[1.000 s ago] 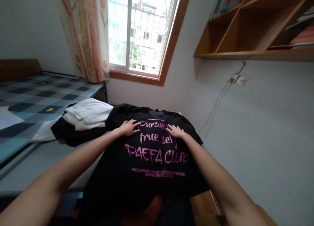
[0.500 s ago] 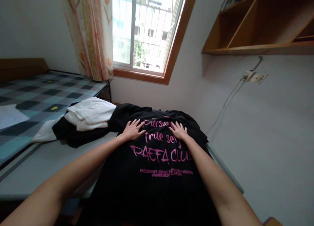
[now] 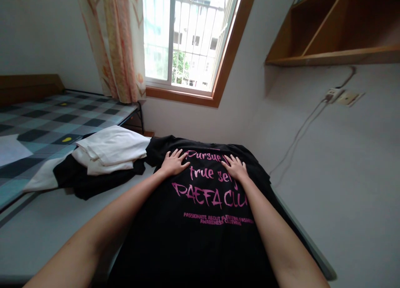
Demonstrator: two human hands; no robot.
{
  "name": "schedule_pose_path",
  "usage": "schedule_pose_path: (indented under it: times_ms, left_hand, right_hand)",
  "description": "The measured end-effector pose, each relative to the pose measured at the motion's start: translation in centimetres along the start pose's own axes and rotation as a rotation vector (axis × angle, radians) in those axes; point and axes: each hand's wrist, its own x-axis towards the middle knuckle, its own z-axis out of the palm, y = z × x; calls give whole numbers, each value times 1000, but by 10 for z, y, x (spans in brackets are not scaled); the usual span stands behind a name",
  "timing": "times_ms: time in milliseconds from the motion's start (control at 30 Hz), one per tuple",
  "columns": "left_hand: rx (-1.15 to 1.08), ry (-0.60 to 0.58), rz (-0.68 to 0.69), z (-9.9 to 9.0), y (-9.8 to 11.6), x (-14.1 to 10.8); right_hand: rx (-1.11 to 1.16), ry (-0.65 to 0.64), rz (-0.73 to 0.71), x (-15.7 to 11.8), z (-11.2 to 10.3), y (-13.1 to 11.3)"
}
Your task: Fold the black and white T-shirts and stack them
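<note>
A black T-shirt with pink lettering lies spread over the table, its collar end toward the window. My left hand rests flat on the upper left of the print, fingers spread. On the upper right of the print lies my right hand, also flat with its fingers apart. Neither hand grips the cloth. Beside the shirt's left sleeve is a pile of clothes, with a folded white garment over a black one.
A bed with a checked cover stands at the left, with a white sheet of paper on it. A window and curtain are ahead. A wooden shelf and socket with cables are on the right wall.
Both hands stay flat on the shirt, in nearly the same places on the print. The shirt's collar edge lies flatter and straighter. The view has shifted slightly.
</note>
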Motion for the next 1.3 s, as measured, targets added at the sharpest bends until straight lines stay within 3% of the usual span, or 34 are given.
schedule_pose_path:
  times_ms: [400,500,700,933,1100,1300]
  left_hand:
    - [-22,144,-3,1,6,-9]
    - [-20,206,-5,2,7,-10]
    - [-33,198,-7,1,7,-11]
    - [-40,263,29,-5,10,-18]
    - [-48,178,81,-8,10,-27]
    - [-89,140,283,-11,-15,-56]
  right_hand:
    - [10,204,-12,-16,7,3]
    - [43,161,1,-21,6,-2]
    - [-4,29,31,-25,8,-9]
    - [-20,9,34,-31,7,-10]
    - [-24,27,33,-43,8,-10]
    - [6,104,20,-48,6,-10]
